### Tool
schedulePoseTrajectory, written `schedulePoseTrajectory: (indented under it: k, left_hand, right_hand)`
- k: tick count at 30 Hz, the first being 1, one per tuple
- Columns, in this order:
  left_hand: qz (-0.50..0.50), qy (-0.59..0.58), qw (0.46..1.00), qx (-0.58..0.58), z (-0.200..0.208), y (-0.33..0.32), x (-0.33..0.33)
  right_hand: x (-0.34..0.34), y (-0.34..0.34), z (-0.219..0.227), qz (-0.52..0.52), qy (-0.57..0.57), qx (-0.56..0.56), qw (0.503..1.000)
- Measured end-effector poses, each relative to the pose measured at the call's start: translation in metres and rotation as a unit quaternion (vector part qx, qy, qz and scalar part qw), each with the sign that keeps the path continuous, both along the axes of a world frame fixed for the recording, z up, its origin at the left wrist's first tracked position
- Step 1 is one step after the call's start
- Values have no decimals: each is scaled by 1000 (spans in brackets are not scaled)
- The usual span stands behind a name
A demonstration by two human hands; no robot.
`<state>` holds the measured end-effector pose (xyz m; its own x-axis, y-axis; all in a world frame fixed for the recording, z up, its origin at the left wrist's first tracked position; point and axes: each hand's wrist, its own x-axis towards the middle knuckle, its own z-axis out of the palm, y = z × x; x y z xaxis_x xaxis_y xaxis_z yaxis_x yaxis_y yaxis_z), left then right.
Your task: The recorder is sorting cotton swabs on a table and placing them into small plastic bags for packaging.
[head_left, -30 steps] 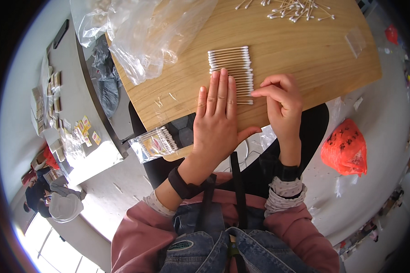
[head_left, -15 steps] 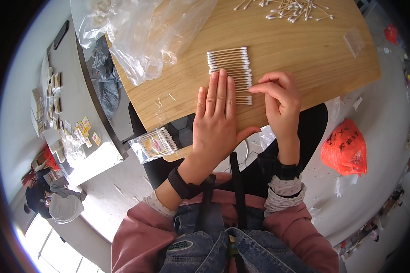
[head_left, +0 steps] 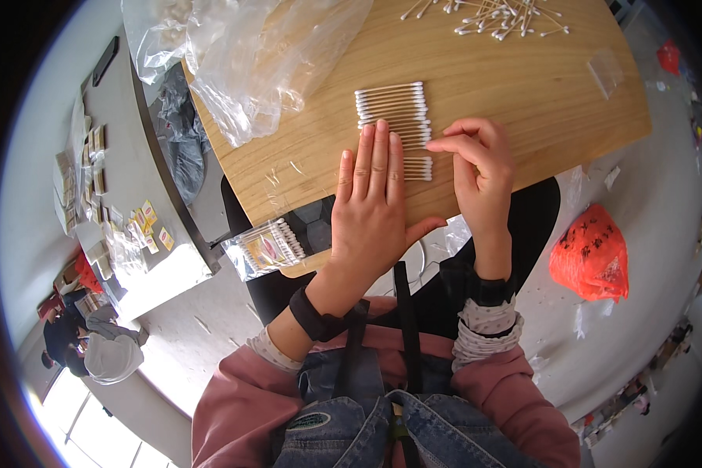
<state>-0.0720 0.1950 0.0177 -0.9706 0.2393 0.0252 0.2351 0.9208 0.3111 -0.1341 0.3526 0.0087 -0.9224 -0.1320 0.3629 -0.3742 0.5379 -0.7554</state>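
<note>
A row of cotton swabs (head_left: 391,100) lies side by side on the wooden table (head_left: 507,93), each stick running crosswise. My left hand (head_left: 370,203) rests flat over the nearer part of the row, its fingers straight and its thumb held out to the right. Some swab tips show to the right of those fingers, with a small gap between two groups. My right hand (head_left: 482,168) is bent, its index fingertip at the swab tips on the row's right side. That hand's thumb stands apart from the index finger, and I see nothing held in it.
Loose cotton swabs (head_left: 511,17) lie piled at the far edge. A clear plastic bag (head_left: 265,62) covers the far left corner. At the near left sits a clear packet of swabs (head_left: 269,248). A red plastic bag (head_left: 590,253) is on the floor at right.
My right index fingertip has shifted slightly farther up along the row's right side. A few nearer swabs now sit a little closer together. My left hand has stayed in place.
</note>
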Motion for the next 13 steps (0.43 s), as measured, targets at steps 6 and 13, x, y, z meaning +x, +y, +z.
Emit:
schedulePoseTrajectory:
  k: [6, 13]
  left_hand:
    - [0, 3, 1000, 7, 0, 0, 0]
    - [1, 6, 1000, 20, -1, 0, 1]
  right_hand:
    - [0, 2, -2, 14, -2, 10, 1000]
    - [-5, -2, -2, -5, 28, 7, 1000]
